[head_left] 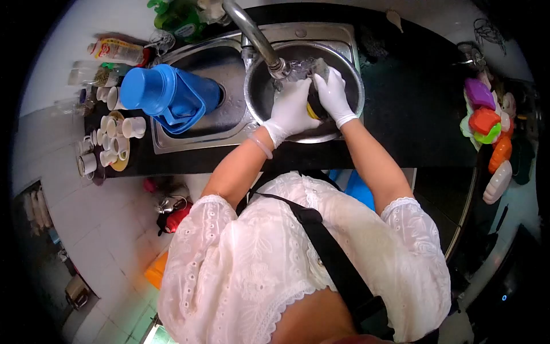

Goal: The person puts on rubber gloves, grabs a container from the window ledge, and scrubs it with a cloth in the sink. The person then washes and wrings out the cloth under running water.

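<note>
Both my hands wear white gloves and work inside the round steel sink basin [250, 102], under the tap [258, 35]. Clear water splashes below the spout. My left hand [291, 109] is closed around a dark object with a yellow part [312, 111]; most of that object is hidden by my gloves. My right hand [333, 94] is closed on a small grey pad-like thing [321, 69], pressed close to the dark object. The two hands almost touch.
A large blue jug [166, 92] lies tilted in the left sink bowl [229, 66]. White cups [134, 127] crowd the counter's left end, with bottles [120, 50] behind. Colourful plastic items [484, 120] sit at the right, beyond the black counter [418, 109].
</note>
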Tool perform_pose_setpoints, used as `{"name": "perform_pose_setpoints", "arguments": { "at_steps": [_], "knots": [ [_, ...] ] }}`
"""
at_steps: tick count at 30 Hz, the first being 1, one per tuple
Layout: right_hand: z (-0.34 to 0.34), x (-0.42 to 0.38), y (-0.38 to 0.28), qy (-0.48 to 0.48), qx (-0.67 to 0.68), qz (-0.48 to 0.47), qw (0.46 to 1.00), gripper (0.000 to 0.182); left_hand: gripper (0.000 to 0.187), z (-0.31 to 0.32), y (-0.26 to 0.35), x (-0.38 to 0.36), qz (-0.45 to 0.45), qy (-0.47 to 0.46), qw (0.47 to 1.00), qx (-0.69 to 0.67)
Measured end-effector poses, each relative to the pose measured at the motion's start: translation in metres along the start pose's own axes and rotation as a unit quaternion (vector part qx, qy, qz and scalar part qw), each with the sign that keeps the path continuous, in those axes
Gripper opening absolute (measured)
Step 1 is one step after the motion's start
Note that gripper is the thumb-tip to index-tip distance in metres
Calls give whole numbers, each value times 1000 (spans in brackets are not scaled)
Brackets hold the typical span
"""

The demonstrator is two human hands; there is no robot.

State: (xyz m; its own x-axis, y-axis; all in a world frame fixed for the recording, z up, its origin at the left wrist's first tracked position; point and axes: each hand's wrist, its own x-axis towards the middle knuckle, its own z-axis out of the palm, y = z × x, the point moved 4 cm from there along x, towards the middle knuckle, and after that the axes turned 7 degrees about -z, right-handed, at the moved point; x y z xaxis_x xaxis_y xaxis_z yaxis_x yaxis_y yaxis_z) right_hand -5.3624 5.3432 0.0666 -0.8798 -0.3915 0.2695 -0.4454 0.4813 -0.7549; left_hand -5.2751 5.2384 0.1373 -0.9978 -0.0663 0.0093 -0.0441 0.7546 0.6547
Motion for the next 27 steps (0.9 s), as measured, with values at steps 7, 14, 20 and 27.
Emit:
{"name": "perform_pose_setpoints", "arguments": {
  "at_steps": [7,14,20,27],
  "knots": [
    [2,-60,-30,2,159,103,982,34,53,-7,-25,13,-104,10,994,40],
    [0,-23,-47,22,16,-103,994,36,21,5,-16,15,-29,-48,998,21],
    [11,21,-8,-248,136,176,943,31,74,3,-7,1,-43,-65,997,13],
    [-1,-11,2,-168,444,454,754,28,87,-8,-14,-3,-41,74,996,-29]
  ]
}}
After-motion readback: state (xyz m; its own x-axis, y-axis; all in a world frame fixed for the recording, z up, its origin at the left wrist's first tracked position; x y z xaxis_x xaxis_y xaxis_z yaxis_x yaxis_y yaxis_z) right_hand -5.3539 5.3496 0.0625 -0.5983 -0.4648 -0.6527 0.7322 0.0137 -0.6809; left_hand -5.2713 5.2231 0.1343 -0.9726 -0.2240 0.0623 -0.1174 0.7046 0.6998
